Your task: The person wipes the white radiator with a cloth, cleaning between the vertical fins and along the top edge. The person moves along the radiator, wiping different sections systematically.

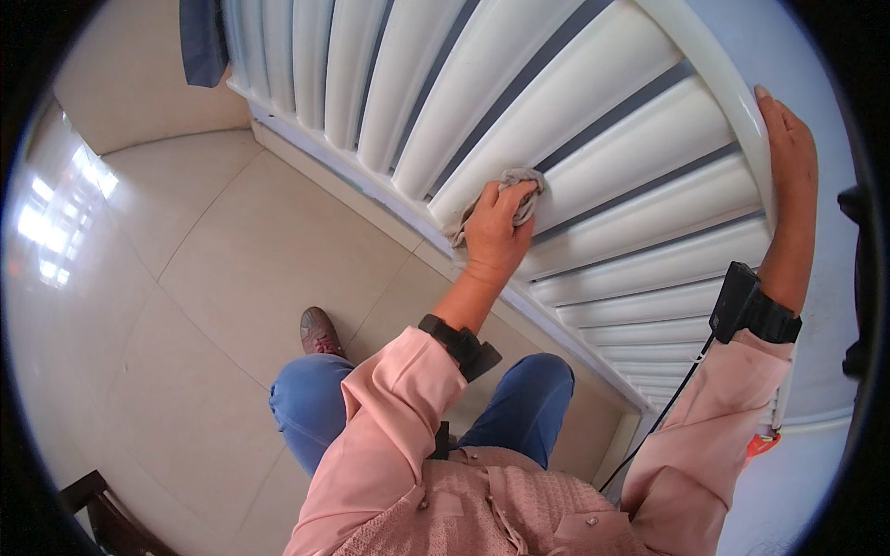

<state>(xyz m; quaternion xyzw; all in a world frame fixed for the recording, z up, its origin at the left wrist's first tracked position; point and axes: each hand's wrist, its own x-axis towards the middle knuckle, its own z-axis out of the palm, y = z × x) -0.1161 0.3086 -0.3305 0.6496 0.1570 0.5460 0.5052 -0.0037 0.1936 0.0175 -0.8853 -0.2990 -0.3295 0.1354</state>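
A crumpled grey cloth (521, 182) is in my left hand (497, 226), pressed against the lower ends of the white tubes of a radiator (556, 118). Part of the cloth hangs out below the palm, by the ledge under the tubes. On the right, my right hand (791, 146) lies along the outer side of the radiator's curved white top rail (740, 104), touching it; its palm is hidden, so its grip cannot be made out. Both wrists wear black straps with devices.
A pale ledge (396, 201) runs below the tubes, above the beige tiled floor (278, 229). Dark cloth (203, 42) hangs at the radiator's far end. A black cable (653, 424) runs from the right wrist device. An orange-red fitting (763, 445) is low right; dark furniture (111, 514) stands bottom left.
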